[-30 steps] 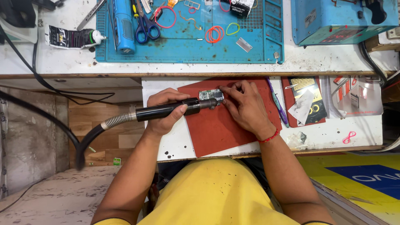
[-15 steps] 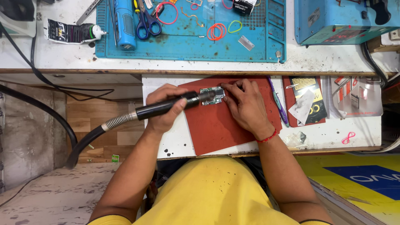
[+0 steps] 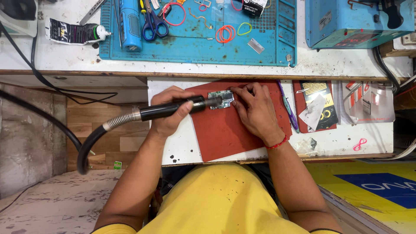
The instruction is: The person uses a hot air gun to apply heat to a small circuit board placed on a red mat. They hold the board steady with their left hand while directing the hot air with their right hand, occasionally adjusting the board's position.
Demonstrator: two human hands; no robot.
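The left hand [image 3: 171, 110] grips a black hot-air wand [image 3: 173, 109] (hose trailing left). The right hand [image 3: 255, 110] pins a small circuit board [image 3: 222, 99] flat on the red mat [image 3: 225, 134].

Circuit board [image 3: 222, 99] on work mat [image 3: 225, 134], far edge. Handpiece [image 3: 173, 110] to board's left, tip prob. touching it; pen [image 3: 288, 108] right, scissors [image 3: 152, 21] behind.
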